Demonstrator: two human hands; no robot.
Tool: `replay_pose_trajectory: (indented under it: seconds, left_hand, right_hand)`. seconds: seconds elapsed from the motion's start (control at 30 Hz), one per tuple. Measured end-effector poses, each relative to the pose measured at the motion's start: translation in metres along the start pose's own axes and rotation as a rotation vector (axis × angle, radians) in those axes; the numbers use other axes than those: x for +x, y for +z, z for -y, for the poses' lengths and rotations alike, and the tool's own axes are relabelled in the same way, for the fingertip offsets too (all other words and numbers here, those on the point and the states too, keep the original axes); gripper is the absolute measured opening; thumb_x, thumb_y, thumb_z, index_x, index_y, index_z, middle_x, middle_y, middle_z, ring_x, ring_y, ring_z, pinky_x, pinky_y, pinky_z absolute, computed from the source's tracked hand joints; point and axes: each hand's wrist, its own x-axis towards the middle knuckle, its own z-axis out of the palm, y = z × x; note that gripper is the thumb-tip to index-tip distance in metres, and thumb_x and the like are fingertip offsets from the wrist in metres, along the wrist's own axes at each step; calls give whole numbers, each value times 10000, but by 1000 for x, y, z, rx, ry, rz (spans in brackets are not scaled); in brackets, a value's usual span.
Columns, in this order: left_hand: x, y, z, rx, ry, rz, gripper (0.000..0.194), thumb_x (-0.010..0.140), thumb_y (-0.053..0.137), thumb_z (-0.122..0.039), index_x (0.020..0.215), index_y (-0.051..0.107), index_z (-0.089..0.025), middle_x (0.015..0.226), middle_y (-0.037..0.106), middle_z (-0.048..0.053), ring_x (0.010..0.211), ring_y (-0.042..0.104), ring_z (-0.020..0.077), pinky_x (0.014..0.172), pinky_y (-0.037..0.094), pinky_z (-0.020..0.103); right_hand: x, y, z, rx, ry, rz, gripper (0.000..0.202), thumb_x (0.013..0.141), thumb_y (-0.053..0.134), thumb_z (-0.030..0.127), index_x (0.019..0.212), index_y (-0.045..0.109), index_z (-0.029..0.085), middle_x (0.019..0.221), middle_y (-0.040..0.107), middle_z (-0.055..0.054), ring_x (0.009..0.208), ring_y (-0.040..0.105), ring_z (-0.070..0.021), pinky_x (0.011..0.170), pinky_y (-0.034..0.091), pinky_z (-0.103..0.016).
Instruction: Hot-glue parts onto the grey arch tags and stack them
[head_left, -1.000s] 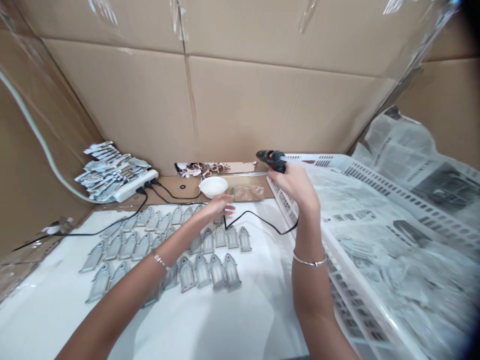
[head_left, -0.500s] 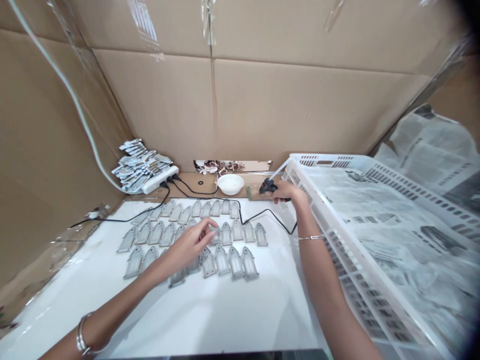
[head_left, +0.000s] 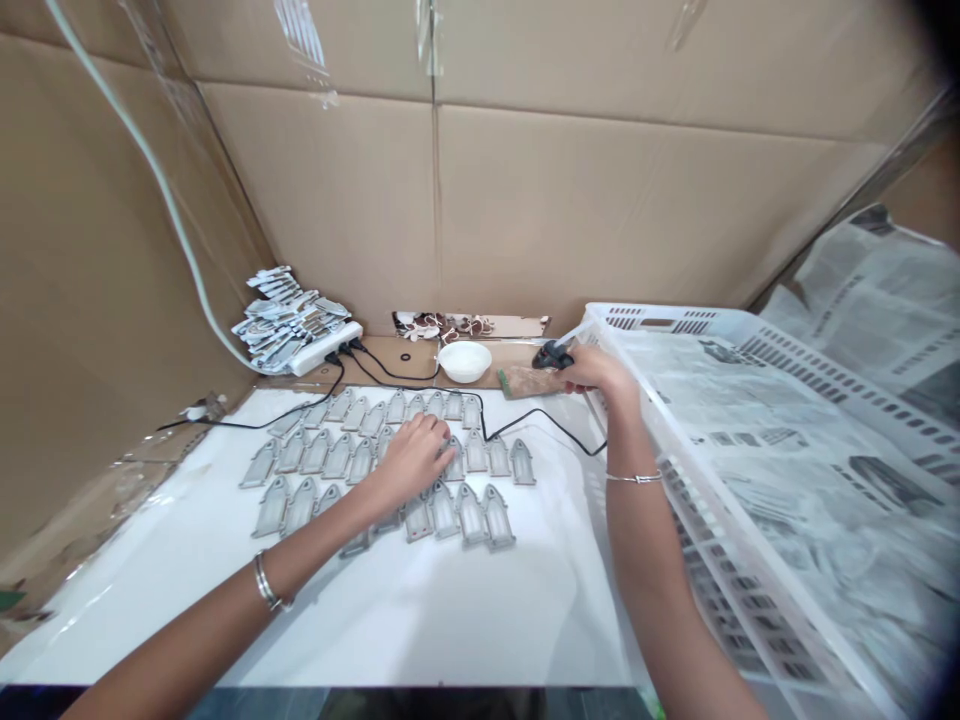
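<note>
Grey, arched, lantern-shaped frames [head_left: 469,515] lie in rows on the white table surface. Palm down, my left hand [head_left: 416,450] rests over the middle row, fingers bent slightly downward and thumb apart; what lies beneath the fingertips is hidden. At the back right, my right hand [head_left: 598,372] is closed around the handle of a black hot glue gun [head_left: 552,355]. A pale glue stick [head_left: 581,332] sticks out of its back end. Just below the gun is a brownish slab with a green edge [head_left: 529,382], partly behind the hand.
A white bowl [head_left: 464,362] stands at the back, near a power strip [head_left: 326,350] with black plugs. Beside the strip is a pile of whitish strips [head_left: 289,315]. A black cord [head_left: 544,412] crosses the table. A white plastic crate [head_left: 675,318] lined with newspaper is at the right.
My left hand has turned palm down and moved slightly right and away from me over the frames. With the glue gun, my right hand has shifted a little right and up in view.
</note>
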Motion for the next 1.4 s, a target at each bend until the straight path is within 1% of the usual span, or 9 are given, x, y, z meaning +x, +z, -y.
replay_pose_trajectory:
  seconds: [0.1,0.27,0.53,0.73,0.83,0.97,1.1,1.27,1.4]
  left_hand:
    - [8,6,0,58,-43,21,336,879,618,-473,978,675,-157,1089,644,176,1147,514,378,976,409,468]
    - [24,10,-2,2,-107,45,357,748,717,-500,844,724,-157,1066,658,199,1147,500,424,972,389,515]
    - [41,9,0,72,-161,165,445,700,713,-620,700,721,-175,1020,665,187,1153,485,434,940,392,487]
    - [42,6,-3,94,-191,198,471,695,702,-620,759,743,-155,1047,665,195,1179,471,432,965,381,473]
    - [44,8,-2,64,-205,213,476,690,695,-633,731,735,-160,1054,671,190,1183,470,430,964,383,473]
    - [46,10,-4,36,-203,206,428,751,661,-592,729,707,-167,1018,695,182,1169,493,427,947,390,478]
    - [45,0,-5,-18,-224,155,311,847,594,-480,778,643,-181,923,712,154,1092,581,389,855,428,419]
    - [49,-37,0,-363,-230,-142,307,945,477,-512,850,478,-221,677,671,40,704,684,257,620,431,308]
    - [55,-73,0,-860,-198,-382,373,888,565,-576,904,421,-232,572,615,-42,465,638,191,451,395,242]
  right_hand:
    - [-1,-1,-2,29,-26,12,111,721,648,157,816,701,136,659,712,-73,563,630,-163,495,432,-231]
    - [1,3,-2,62,-12,86,313,691,709,199,1000,683,153,697,730,-42,566,614,-144,457,385,-209]
    - [11,7,-6,39,0,145,102,703,702,214,765,670,138,696,729,-64,476,506,-102,427,337,-230]
    - [22,20,-11,83,19,214,201,732,721,233,913,683,154,712,732,-35,470,498,-87,444,368,-214]
    - [21,19,-11,67,48,198,148,730,711,217,848,683,132,706,729,-62,479,514,-101,457,381,-226]
    - [16,10,-12,35,25,89,95,715,692,206,769,687,128,704,719,-77,551,578,-145,502,399,-241]
    - [8,2,-9,22,-64,-101,167,758,641,243,881,717,159,879,745,-76,768,641,-192,608,409,-239]
    - [-10,-8,10,21,-188,-471,257,839,543,366,843,719,179,814,722,-84,713,608,-204,577,328,-264]
    - [-30,-14,38,160,-319,-588,262,853,553,426,772,673,208,702,669,-37,640,564,-185,561,303,-259]
